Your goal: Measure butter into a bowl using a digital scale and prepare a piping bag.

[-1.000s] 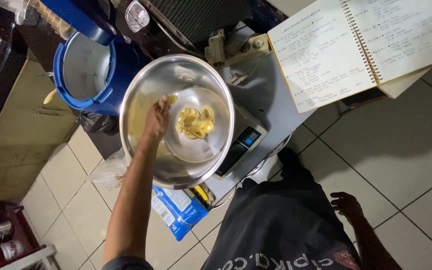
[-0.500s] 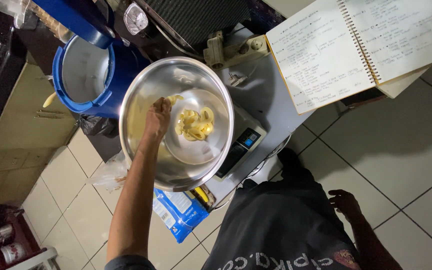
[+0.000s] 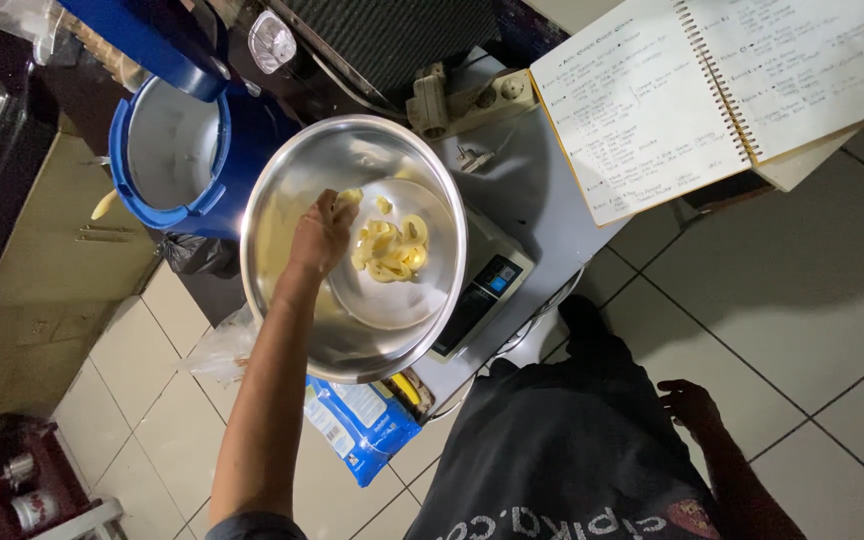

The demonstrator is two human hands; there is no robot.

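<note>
A large steel bowl (image 3: 282,300) stands on a digital scale (image 3: 482,290) on a grey table. A heap of pale yellow curled pieces (image 3: 389,250) lies on the bowl's bottom. My left hand (image 3: 317,240) reaches into the bowl just left of the heap. Its fingers are closed on one small yellow piece (image 3: 350,196) at the fingertips. My right hand (image 3: 690,405) hangs at my side over the tiled floor, holding nothing, with its fingers loosely apart.
A blue bucket (image 3: 142,190) with a white inside and raised lid stands left of the bowl. An open spiral notebook (image 3: 712,90) lies at the table's right end, a power strip (image 3: 467,100) behind the bowl. A blue packet (image 3: 362,425) lies on the floor.
My left hand stays in the bowl and has shifted slightly, with the small yellow piece now plain at its fingertips. My right hand has not moved.
</note>
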